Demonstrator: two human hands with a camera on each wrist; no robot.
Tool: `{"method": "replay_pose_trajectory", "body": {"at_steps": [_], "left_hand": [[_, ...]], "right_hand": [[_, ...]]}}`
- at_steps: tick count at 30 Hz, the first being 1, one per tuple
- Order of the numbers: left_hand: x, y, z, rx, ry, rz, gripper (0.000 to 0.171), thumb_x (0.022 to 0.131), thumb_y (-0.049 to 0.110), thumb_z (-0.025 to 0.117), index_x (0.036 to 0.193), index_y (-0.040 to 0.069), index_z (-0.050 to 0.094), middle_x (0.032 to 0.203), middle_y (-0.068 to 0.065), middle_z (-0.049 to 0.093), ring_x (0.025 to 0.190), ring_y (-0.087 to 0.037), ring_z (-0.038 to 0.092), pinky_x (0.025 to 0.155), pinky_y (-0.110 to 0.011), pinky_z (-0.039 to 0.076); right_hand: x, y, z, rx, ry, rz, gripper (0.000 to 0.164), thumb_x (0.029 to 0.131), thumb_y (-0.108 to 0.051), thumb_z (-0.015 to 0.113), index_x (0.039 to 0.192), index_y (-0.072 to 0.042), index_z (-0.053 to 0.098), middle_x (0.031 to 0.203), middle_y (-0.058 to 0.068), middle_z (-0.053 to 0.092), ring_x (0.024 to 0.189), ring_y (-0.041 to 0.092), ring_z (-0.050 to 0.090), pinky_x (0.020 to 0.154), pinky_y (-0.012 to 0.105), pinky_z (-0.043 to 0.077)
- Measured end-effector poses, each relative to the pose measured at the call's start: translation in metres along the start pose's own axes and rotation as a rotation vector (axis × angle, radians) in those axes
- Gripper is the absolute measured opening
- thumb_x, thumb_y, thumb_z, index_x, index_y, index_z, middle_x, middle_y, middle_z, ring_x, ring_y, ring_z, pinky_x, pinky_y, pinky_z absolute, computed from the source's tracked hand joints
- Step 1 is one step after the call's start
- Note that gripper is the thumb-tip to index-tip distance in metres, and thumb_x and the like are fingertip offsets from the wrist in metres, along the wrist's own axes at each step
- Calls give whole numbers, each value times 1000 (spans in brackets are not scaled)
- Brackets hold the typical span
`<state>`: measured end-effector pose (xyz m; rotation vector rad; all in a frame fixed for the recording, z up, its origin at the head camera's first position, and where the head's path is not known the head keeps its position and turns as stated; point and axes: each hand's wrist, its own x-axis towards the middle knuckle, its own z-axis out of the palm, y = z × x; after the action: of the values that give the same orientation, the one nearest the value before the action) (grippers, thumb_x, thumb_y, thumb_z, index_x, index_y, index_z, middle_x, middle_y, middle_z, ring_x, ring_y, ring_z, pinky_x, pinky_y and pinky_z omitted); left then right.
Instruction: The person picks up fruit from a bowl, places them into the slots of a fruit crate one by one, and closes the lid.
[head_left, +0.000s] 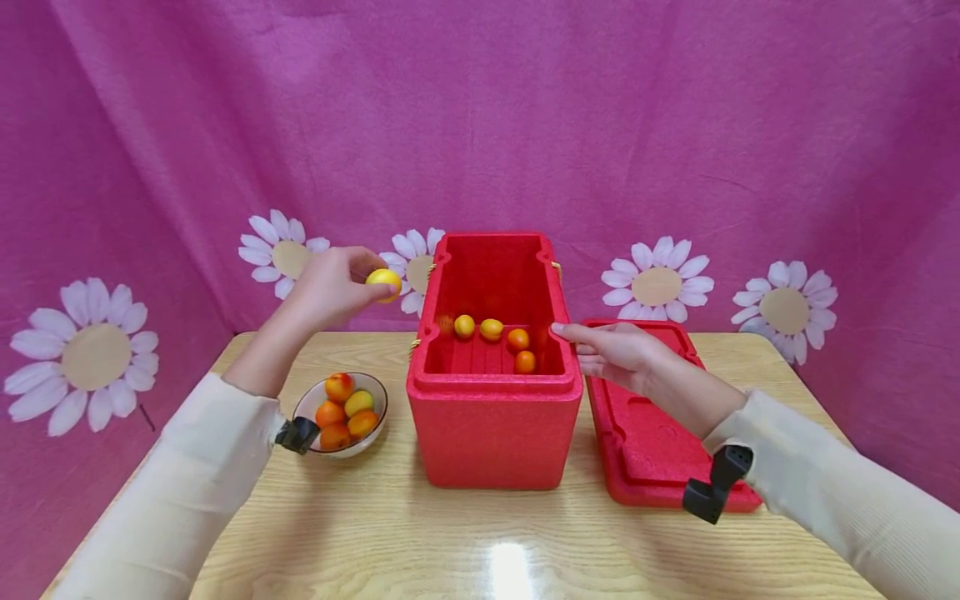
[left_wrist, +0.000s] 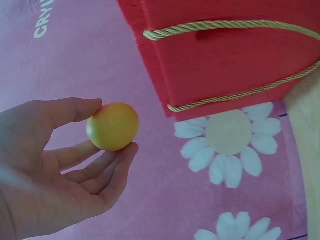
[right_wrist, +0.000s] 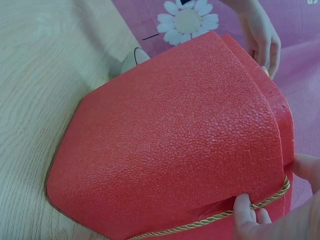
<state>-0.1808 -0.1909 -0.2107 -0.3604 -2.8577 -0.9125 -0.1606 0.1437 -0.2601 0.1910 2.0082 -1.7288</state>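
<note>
My left hand [head_left: 333, 287] pinches a small round yellow fruit [head_left: 385, 284] between thumb and fingers, in the air left of the red foam box [head_left: 498, 442]. In the left wrist view the yellow fruit [left_wrist: 113, 127] has a faint orange tint; its kind is unclear. The box stands lidless, with two yellow fruits [head_left: 491, 330] and two orange ones [head_left: 526, 362] showing inside. My right hand [head_left: 618, 354] holds the box's right rim. Its thumb lies at the top edge, and its fingers [right_wrist: 243, 207] touch the outer wall by the gold rope handle [right_wrist: 210, 218].
A white bowl [head_left: 358, 452] with a dark rim, holding several orange, red and yellow-green fruits, stands left of the box on the wooden table [head_left: 360, 533]. Right of the box, under my right forearm, lies the red lid [head_left: 652, 433]. A pink flowered cloth [head_left: 487, 117] hangs behind.
</note>
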Motion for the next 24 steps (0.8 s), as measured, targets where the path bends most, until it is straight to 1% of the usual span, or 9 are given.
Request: {"method": "replay_pose_trajectory", "body": {"at_steps": [3, 6, 10, 15, 18, 21, 24], "left_hand": [[5, 9, -1, 11, -11, -7, 37, 87, 26, 66, 115, 2, 64, 109, -18, 69, 100, -30, 64, 84, -40, 53], [11, 18, -2, 21, -21, -13, 37, 86, 26, 66, 116, 4, 65, 111, -18, 69, 102, -30, 63, 84, -41, 54], [18, 29, -1, 28, -47, -2, 36, 85, 25, 66, 115, 4, 65, 115, -19, 68, 105, -32, 62, 85, -42, 55], [27, 44, 3, 29, -86, 8, 36, 84, 25, 66, 114, 5, 66, 117, -19, 67, 108, -32, 61, 88, -43, 53], [34, 52, 3, 44, -118, 5, 39, 85, 26, 65, 119, 6, 64, 119, -18, 67, 108, -30, 61, 89, -42, 53], [41, 59, 3, 70, -155, 18, 41, 86, 25, 66, 121, 5, 63, 120, -17, 66, 105, -29, 61, 87, -39, 54], [46, 66, 3, 95, -191, 39, 38, 85, 23, 67, 118, 5, 64, 117, -16, 67, 102, -27, 61, 85, -37, 53]], "right_hand": [[0, 0, -1, 5, -6, -6, 71, 94, -36, 58, 145, 4, 31, 118, 7, 56, 80, 2, 69, 86, 22, 55], [1, 0, -1, 12, -10, -13, 70, 94, -36, 59, 144, 5, 32, 106, 2, 60, 80, 3, 69, 84, 22, 56], [1, 1, -1, 15, -13, -17, 68, 94, -35, 59, 143, 5, 34, 96, -3, 62, 79, 3, 70, 82, 21, 57], [1, 1, -1, 14, -19, -20, 68, 94, -35, 58, 143, 5, 34, 96, -4, 62, 80, 3, 70, 82, 21, 56], [0, 1, -1, 18, -21, -22, 68, 94, -36, 59, 143, 5, 34, 95, -5, 63, 80, 3, 70, 82, 21, 57], [0, 1, -1, 22, -22, -18, 69, 94, -37, 59, 144, 4, 34, 95, -5, 63, 80, 3, 70, 82, 21, 56], [0, 2, -1, 17, -20, -12, 71, 93, -38, 59, 145, 3, 32, 106, 0, 62, 81, 3, 70, 85, 22, 56]]}}
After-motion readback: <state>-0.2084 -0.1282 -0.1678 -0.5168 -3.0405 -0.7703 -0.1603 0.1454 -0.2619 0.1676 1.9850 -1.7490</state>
